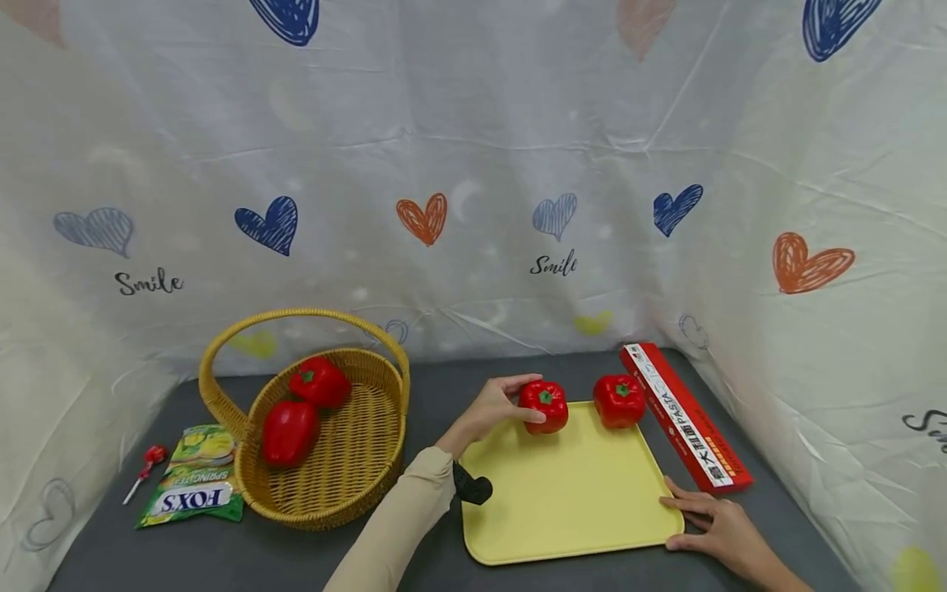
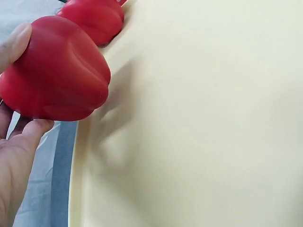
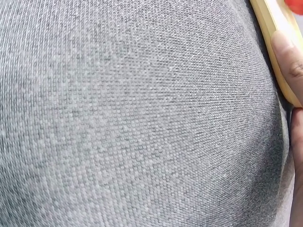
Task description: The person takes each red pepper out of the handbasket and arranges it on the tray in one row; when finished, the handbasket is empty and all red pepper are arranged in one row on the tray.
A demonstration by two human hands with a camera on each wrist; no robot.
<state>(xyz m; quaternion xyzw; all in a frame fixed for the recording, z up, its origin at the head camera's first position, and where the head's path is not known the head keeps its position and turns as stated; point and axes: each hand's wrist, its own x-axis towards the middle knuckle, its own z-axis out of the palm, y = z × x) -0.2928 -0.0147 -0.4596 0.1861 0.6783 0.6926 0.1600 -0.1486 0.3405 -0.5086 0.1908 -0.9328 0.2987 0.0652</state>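
My left hand (image 1: 494, 409) grips a red bell pepper (image 1: 551, 414) with a green stem, over the far edge of a yellow tray (image 1: 570, 497). In the left wrist view, the thumb and fingers lie on opposite sides of this pepper (image 2: 59, 71), and its shadow falls on the tray. Another red bell pepper (image 1: 618, 402) sits at the tray's far right corner. At the near right corner, my right hand (image 1: 716, 528) holds the tray's rim. The right wrist view shows the thumb (image 3: 289, 56) against the rim and a finger lower down.
A yellow wicker basket (image 1: 362, 448) with a tall handle stands on the left, holding two red bell peppers (image 1: 291, 433). Left of it lie a green FOX'S bag (image 1: 198, 477) and a red lollipop (image 1: 154, 455). A red pasta box (image 1: 688, 418) lies right of the tray.
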